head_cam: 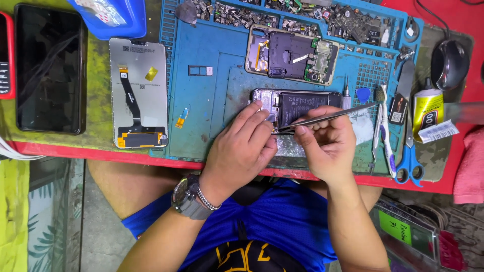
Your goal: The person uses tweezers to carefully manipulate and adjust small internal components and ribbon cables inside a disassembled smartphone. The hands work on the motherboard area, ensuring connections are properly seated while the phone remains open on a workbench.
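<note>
Left hand (241, 146): fingers pressed together, resting on opened phone (295, 108). Right hand (325, 143): pinching metal tweezers (333, 117) over the phone. Both on blue mat (212, 95).

Bare blue mat (212, 100) left of the hands; second opened phone (292, 54) behind, tools (398, 126) crowding the right.

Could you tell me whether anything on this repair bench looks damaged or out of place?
The blue work mat is worn and stained near the opened black phone. The detached white screen panel lies half off the mat's edge. Otherwise nothing looks spilled.
</note>
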